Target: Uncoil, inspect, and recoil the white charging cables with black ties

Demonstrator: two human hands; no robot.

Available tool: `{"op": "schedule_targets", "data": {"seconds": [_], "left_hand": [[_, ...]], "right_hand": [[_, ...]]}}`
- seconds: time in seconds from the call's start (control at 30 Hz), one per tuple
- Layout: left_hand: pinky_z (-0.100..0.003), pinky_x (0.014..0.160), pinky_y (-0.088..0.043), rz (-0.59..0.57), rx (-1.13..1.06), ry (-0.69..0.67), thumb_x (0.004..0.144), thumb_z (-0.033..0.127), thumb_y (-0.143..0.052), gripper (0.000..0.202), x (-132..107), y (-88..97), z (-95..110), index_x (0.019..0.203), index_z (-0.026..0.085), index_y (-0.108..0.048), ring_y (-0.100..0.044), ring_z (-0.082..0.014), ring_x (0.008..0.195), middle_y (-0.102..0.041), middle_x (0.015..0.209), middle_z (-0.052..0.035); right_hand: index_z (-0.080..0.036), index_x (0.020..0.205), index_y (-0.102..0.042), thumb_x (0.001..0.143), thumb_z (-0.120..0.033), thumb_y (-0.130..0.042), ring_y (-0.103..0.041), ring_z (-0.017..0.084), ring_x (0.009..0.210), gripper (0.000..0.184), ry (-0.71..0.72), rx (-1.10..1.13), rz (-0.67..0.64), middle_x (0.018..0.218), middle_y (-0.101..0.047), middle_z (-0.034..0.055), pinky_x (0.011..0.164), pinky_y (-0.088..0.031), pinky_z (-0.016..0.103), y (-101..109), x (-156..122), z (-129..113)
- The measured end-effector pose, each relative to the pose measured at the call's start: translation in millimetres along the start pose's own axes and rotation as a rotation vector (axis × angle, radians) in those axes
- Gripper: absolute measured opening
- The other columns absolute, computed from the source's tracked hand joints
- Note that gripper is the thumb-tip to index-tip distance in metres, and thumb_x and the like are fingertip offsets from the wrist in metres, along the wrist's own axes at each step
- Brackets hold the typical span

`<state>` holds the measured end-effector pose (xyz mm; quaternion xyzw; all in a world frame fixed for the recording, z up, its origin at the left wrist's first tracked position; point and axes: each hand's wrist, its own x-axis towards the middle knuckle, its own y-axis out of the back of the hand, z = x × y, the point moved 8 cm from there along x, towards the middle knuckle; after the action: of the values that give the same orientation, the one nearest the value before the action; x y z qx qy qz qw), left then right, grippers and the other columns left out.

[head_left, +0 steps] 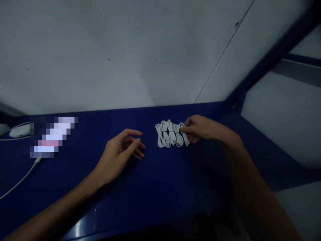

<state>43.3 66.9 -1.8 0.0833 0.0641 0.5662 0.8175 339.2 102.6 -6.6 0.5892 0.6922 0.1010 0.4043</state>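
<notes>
The white cable bundles (172, 133) are lying side by side in a tight row on the blue table (150, 187), between the two hands and nearer the right one. They are looking light, springy yet soft, the loops probably bending easily and the smooth jackets perhaps sliding a little against one another; nothing about them is seeming fragile, though the small plug ends are likely needing more care than the coils. Dark ties are cinching them around the middle, so that waist is offering the surest hold, with the loose loops at either end more apt to splay. The right hand (203, 128) is touching the rightmost bundle (186, 139), its fingers curling at the outer side, but whether they are truly pinching it I cannot tell. The left hand (116, 152) is hovering apart to the left, fingers loosely curved and spread, gripping nothing. Counting, the row is showing four or five bundles, the overlap blurring the exact number; farther left, one blurred-out bright device (54, 135) and one rounded white object (19, 131) are resting, with one white cord (23, 180) running from the device's lower end
</notes>
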Motion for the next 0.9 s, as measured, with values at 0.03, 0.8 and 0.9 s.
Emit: {"op": "schedule_targets", "data": {"seconds": [0.03,0.8,0.9], "left_hand": [[-0.042,0.075,-0.070,0.002,0.000,0.000,0.106,0.044,-0.069,0.034,0,-0.1,0,0.130,0.019,-0.067,-0.082,-0.0255,0.082,-0.081,0.101,-0.0095],[-0.039,0.073,-0.070,-0.010,-0.023,-0.030,0.107,0.041,-0.069,0.030,-9,5.5,-1,0.128,0.020,-0.067,-0.081,-0.0242,0.080,-0.080,0.099,-0.0089],[-0.041,0.075,-0.070,-0.023,-0.001,-0.024,0.107,0.042,-0.068,0.030,-9,4.5,-1,0.128,0.021,-0.068,-0.081,-0.0252,0.082,-0.081,0.101,-0.0091]], "right_hand": [[-0.016,0.094,-0.072,0.098,-0.026,-0.075,-0.082,0.024,0.069,0.010,0.001,0.003,0.005,0.076,-0.081,0.0095,0.066,-0.070,0.034,0,0,0],[-0.017,0.111,-0.071,0.095,-0.052,-0.075,-0.078,0.024,0.064,0.039,0.133,0.000,0.183,0.077,-0.080,0.0098,0.059,-0.065,0.037,-22,-9,-32],[-0.017,0.112,-0.070,0.097,-0.065,-0.068,-0.076,0.025,0.065,0.050,0.118,-0.075,0.254,0.084,-0.080,0.0122,0.055,-0.061,0.037,-19,-8,-31]]}}
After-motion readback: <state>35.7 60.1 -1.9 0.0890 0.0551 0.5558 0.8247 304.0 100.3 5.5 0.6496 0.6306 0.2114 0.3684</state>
